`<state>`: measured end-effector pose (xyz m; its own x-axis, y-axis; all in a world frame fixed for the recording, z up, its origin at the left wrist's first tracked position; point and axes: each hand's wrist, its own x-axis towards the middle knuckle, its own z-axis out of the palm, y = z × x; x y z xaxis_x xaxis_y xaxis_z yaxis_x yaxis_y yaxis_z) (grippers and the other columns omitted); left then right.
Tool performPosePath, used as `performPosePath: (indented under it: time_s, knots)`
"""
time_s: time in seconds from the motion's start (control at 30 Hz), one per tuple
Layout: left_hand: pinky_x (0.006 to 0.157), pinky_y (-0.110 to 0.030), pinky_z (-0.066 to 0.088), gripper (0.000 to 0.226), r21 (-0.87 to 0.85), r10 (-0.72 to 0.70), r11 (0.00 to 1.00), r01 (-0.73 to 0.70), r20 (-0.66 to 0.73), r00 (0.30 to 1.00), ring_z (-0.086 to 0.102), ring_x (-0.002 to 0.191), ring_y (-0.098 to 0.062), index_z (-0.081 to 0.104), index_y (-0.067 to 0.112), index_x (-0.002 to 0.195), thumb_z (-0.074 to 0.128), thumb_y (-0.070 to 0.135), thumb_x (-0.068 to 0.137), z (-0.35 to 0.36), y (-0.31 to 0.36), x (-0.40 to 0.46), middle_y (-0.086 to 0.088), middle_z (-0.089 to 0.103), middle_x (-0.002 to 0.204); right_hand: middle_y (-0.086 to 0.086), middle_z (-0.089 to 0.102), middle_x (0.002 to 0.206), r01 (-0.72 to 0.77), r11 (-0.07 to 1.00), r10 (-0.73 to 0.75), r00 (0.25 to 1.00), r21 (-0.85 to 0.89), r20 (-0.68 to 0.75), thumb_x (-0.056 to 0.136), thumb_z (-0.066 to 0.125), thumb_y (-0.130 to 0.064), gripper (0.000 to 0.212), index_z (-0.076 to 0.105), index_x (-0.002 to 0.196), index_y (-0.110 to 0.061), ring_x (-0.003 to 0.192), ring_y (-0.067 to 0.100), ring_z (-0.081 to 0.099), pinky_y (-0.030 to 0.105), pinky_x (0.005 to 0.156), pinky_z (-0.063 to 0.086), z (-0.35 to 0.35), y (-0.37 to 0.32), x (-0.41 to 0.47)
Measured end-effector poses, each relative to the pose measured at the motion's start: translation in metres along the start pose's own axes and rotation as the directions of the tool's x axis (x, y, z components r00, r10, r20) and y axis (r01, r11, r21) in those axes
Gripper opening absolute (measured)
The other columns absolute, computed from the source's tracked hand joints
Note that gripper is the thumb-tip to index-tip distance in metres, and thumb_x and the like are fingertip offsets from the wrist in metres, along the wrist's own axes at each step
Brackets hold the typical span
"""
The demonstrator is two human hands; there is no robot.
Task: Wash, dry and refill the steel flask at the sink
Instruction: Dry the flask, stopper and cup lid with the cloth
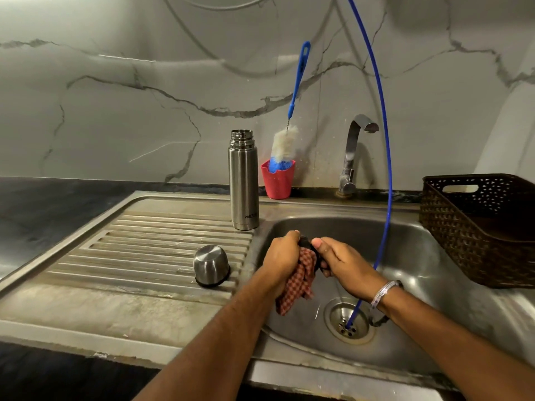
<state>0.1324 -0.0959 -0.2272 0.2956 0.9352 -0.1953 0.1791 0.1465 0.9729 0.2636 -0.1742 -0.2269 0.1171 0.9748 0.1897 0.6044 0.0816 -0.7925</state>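
Item 1, steel flask (pixel 244 180): stood upright, uncapped, on the drainboard (pixel 139 250) at approx. 11 o'clock from the hands, just beside the sink basin (pixel 419 250) rim; mouth open, no water seen running into it. Item 2, steel cup-lid (pixel 211 265): laid mouth-down on the drainboard ribs at 9 o'clock from the hands, apart from the flask. Item 3, small black stopper (pixel 307 243): held over the basin betw. both hands, mostly hidden; exact shape cannot be told. Item 4, checked cloth (pixel 301 282): red/white, bunched in the left hand (pixel 282 257), whose fingers are curled round it and pressed to the stopper; tail hung down toward the drain (pixel 348 319). Right hand (pixel 344 264): closed round the stopper, thumb on top. Misc.: bottle brush (pixel 285 146) stood in a red cup (pixel 278 180) at 12 o'clock; tap (pixel 351 157) at 1 o'clock, no flow seen; blue hose (pixel 382 157) run down into the drain; brown basket (pixel 477 227) at 3 o'clock. Step judged in hand: drying phase, stopper being wiped, flask body prob. already washed. Next move judged to req.: stopper set down or kept in one hand, flask brought under the tap for refill, then stopper and cup-lid fitted back.
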Motion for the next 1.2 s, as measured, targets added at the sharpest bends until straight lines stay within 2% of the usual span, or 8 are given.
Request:
performPosePath:
  time_s: [0.13,0.23,0.37,0.5,0.6,0.73,0.9,1.2]
  knots:
    - [0.069,-0.042,0.06,0.046,-0.286,-0.079,0.956,0.074,-0.006,0.997,0.071,0.076,-0.035,0.072,0.001,0.11,0.059,0.043,0.095,-0.004,0.004,0.002,-0.021,0.073,0.089,0.002,0.063,0.077,0.073,0.993,-0.07,0.997,0.09,-0.035,0.106,0.039,-0.038,0.031,0.061,0.11,-0.018,0.064,0.004,0.059,0.022,0.063,0.05,0.0,-0.006,0.001]
    - [0.092,-0.051,0.06,0.053,-0.36,-0.048,0.932,0.036,-0.025,0.999,0.074,0.096,-0.038,0.073,0.003,0.113,0.053,0.051,0.101,-0.004,0.003,0.001,-0.021,0.077,0.1,0.004,0.067,0.082,0.109,0.99,-0.102,0.992,0.089,-0.075,0.106,0.043,-0.035,0.026,0.061,0.115,-0.019,0.067,0.006,0.063,0.019,0.063,0.052,0.0,-0.007,-0.001]
    - [0.095,-0.058,0.057,0.078,-0.474,0.017,0.879,-0.043,-0.057,0.998,0.075,0.101,-0.034,0.074,0.014,0.113,0.032,0.077,0.095,0.009,0.002,-0.01,-0.015,0.078,0.104,-0.001,0.073,0.102,0.076,0.984,-0.053,0.989,0.162,-0.141,0.102,0.055,-0.037,0.027,0.058,0.123,-0.022,0.092,0.012,0.071,0.029,0.076,0.06,0.003,-0.006,0.002]
    - [0.094,-0.043,0.058,0.057,-0.063,0.46,0.876,-0.478,-0.19,0.867,0.072,0.097,-0.009,0.07,0.031,0.108,0.033,0.073,0.097,0.019,-0.001,-0.023,0.005,0.076,0.1,-0.006,0.073,0.099,0.155,0.988,-0.148,0.968,0.018,-0.202,0.101,0.055,-0.039,0.032,0.055,0.13,-0.025,0.087,0.007,0.071,0.04,0.078,0.06,0.004,-0.009,0.002]
    - [0.09,-0.045,0.058,0.05,0.036,0.547,0.834,-0.55,-0.181,0.817,0.072,0.092,-0.01,0.071,0.03,0.103,0.033,0.062,0.104,0.013,0.0,-0.019,0.005,0.075,0.094,-0.007,0.073,0.106,0.185,0.983,-0.182,0.975,0.011,-0.129,0.104,0.052,-0.036,0.034,0.055,0.136,-0.025,0.095,0.005,0.07,0.034,0.084,0.06,-0.003,-0.011,-0.001]
    - [0.084,-0.05,0.058,0.057,-0.026,0.515,0.854,-0.519,-0.095,0.852,0.071,0.08,-0.022,0.07,0.011,0.088,0.034,0.05,0.109,0.003,0.009,-0.02,-0.008,0.072,0.081,-0.009,0.07,0.093,0.137,0.987,-0.134,0.99,0.087,-0.047,0.104,0.051,-0.037,0.028,0.062,0.123,-0.019,0.082,0.005,0.065,0.029,0.075,0.054,-0.007,-0.011,-0.001]
    - [0.097,-0.054,0.055,0.066,-0.185,0.269,0.94,-0.288,-0.123,0.955,0.072,0.094,-0.03,0.069,0.01,0.098,0.039,0.069,0.098,-0.001,0.014,-0.013,-0.016,0.073,0.093,-0.001,0.043,0.066,-0.06,0.841,0.054,0.998,0.537,0.027,0.107,0.044,-0.03,0.036,0.058,0.113,0.003,0.055,0.01,0.035,0.025,0.054,0.03,-0.001,-0.019,0.001]
    - [0.084,-0.034,0.055,0.068,0.121,0.237,0.966,-0.228,-0.069,0.969,0.072,0.092,-0.021,0.074,0.013,0.096,0.026,0.059,0.107,-0.009,0.007,-0.007,-0.009,0.076,0.091,0.0,0.043,0.064,-0.159,0.829,0.156,0.986,0.537,0.052,0.106,0.044,-0.039,0.038,0.056,0.101,-0.003,0.049,0.008,0.035,0.022,0.049,0.028,-0.008,-0.013,0.005]
